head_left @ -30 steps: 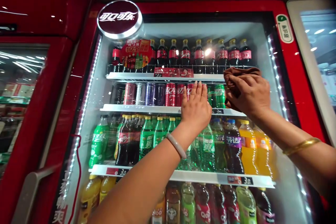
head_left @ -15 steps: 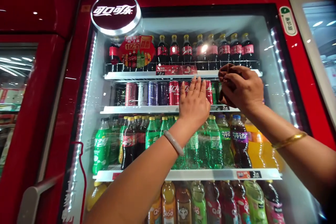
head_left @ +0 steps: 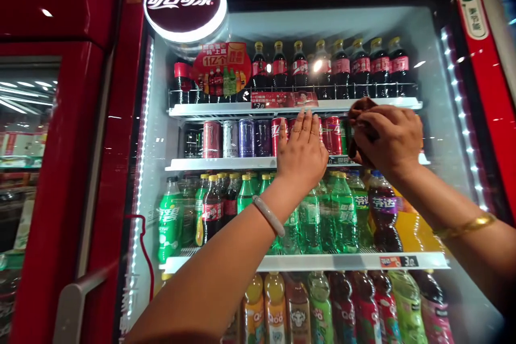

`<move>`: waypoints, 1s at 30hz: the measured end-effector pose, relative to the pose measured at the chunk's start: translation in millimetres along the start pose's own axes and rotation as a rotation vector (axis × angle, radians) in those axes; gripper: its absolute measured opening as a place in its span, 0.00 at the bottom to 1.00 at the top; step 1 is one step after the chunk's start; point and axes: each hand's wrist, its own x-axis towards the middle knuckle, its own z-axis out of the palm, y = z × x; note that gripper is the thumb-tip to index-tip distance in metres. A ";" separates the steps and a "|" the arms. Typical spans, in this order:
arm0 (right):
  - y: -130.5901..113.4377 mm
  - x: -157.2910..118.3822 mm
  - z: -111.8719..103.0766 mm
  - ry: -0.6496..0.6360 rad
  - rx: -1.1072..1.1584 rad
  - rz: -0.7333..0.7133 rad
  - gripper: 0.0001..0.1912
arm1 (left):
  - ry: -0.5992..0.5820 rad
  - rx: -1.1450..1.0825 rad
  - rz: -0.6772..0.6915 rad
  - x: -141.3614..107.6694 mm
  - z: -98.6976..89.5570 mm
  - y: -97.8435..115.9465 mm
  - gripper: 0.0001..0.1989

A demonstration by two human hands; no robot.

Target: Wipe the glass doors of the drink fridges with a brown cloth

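Cloth point(head_left: 362, 106) shifted left, in right hand point(head_left: 393, 140), door edge point(head_left: 463, 83) well apart

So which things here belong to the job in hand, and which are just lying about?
In the work:
- crumpled brown cloth, held in the right hand
- clear glass cooler door, left hand apparently flat on it

Just around:
- dark cola bottles with yellow caps
- slim metal cans
- green plastic bottles
- round lit sign

Brown cloth point(head_left: 360, 112); glossy glass door point(head_left: 298, 13)
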 end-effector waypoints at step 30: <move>-79.7 10.0 1.3 -0.058 0.031 0.114 0.12 | 0.009 0.035 0.045 -33.4 -3.0 -51.6 0.32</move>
